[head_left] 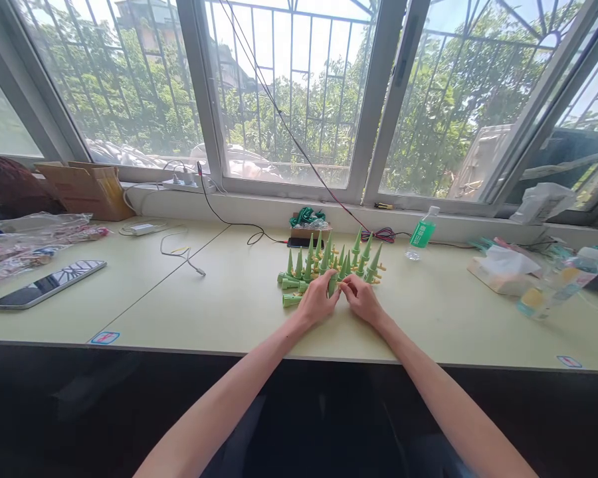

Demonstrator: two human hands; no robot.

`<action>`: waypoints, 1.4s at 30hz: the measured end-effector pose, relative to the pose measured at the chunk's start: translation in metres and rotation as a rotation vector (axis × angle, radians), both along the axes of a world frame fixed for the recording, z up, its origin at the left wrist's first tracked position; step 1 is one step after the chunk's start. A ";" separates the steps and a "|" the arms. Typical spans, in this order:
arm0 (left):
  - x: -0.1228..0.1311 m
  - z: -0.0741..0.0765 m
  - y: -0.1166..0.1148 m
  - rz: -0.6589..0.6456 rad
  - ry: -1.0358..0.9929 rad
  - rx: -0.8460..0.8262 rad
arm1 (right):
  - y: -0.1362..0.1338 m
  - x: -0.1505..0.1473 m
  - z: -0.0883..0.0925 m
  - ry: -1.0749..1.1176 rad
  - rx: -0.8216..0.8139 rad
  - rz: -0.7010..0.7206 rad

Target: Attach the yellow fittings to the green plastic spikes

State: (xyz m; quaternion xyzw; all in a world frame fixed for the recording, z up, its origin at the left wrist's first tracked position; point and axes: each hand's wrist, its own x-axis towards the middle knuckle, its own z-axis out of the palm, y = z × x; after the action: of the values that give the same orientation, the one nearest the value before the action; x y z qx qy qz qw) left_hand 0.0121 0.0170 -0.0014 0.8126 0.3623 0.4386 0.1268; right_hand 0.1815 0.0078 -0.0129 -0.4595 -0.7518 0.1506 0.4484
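Observation:
Several green cone-shaped plant watering spikes [309, 257] with small yellow side valves stand close together on the table, just beyond my hands. My left hand [319, 299] is closed around another green watering spike [333, 285], keeping it near the front of the group. Fingers of my right hand [363, 299] pinch at a small yellowish part on that spike's right side, probably its valve, largely hidden by the fingertips. Left of my left hand, a few green spikes lie on their sides with their hollow ends [292, 300] facing left.
Behind the spikes are a dark phone [305, 243] on a cable and a small box of green material [309, 219]. A green-labelled bottle [421, 234], tissue pack [504, 269] and clear bottle [561, 284] stand right. A large phone [48, 284] and cardboard box [87, 190] are left.

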 end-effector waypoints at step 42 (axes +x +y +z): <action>-0.002 0.001 -0.001 -0.016 0.012 -0.021 | 0.003 0.000 -0.001 0.003 -0.032 -0.033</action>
State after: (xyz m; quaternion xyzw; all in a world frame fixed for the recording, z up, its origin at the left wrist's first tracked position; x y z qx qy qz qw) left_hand 0.0100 0.0156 -0.0003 0.8168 0.3611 0.4287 0.1366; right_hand 0.1817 0.0109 -0.0138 -0.4785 -0.7412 0.1558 0.4443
